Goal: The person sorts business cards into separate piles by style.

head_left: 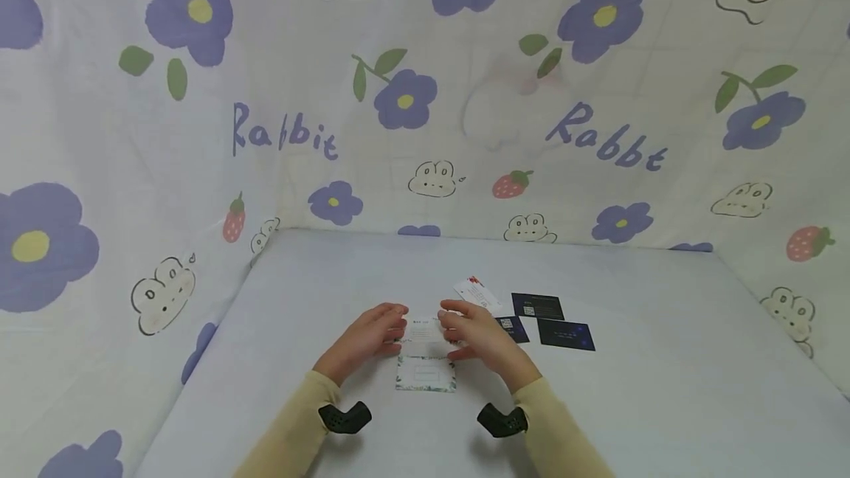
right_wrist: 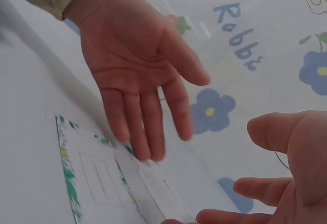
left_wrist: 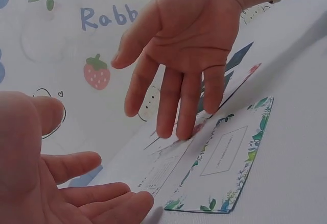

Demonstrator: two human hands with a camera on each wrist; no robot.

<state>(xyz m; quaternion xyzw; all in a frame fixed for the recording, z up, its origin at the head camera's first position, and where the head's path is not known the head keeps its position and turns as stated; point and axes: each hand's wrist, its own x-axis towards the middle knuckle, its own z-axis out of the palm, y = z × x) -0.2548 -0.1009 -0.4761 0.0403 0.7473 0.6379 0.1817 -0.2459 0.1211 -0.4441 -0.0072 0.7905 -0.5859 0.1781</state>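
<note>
My left hand [head_left: 364, 339] and right hand [head_left: 488, 338] face each other, fingers extended and relaxed, on either side of a white text card [head_left: 423, 332]. Nothing is held in either palm. Just nearer to me lies a white card with a leafy border [head_left: 426, 375], a thin rectangle printed at its centre. From the left wrist view, the right palm [left_wrist: 199, 35] hangs fingers-down behind this leafy card [left_wrist: 225, 157]. The right wrist view has the left palm [right_wrist: 133, 45] with fingertips low over the cards.
Beyond my right hand lie a white card with red print [head_left: 477, 292], a dark card with a pale square [head_left: 537, 307], a dark blue card [head_left: 566, 335] and another dark card [head_left: 513, 329] partly covered by the hand. A patterned curtain [head_left: 465, 131] encloses the white table [head_left: 664, 389].
</note>
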